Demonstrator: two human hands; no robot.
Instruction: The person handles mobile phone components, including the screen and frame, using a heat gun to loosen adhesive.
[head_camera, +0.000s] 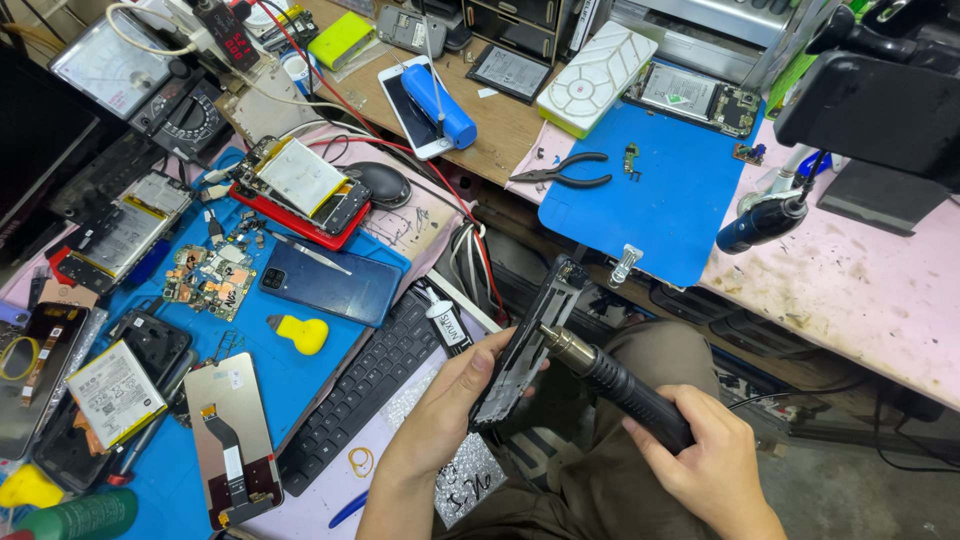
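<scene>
My left hand (450, 400) grips a black opened phone frame (530, 340), held on edge and tilted over my lap. My right hand (710, 460) holds the black handle of a hot-air tool (620, 385). Its metal nozzle (556, 340) points at the frame's inner side, close to it or touching it. A cable trails from the handle toward the right.
A blue work mat (290, 370) on the left carries a dark blue phone (330, 283), a yellow pry tool (300, 332), circuit boards, batteries and a detached screen (235, 440). A black keyboard (365, 385) lies by my left arm. Pliers (560, 172) rest on a second blue mat (660, 200).
</scene>
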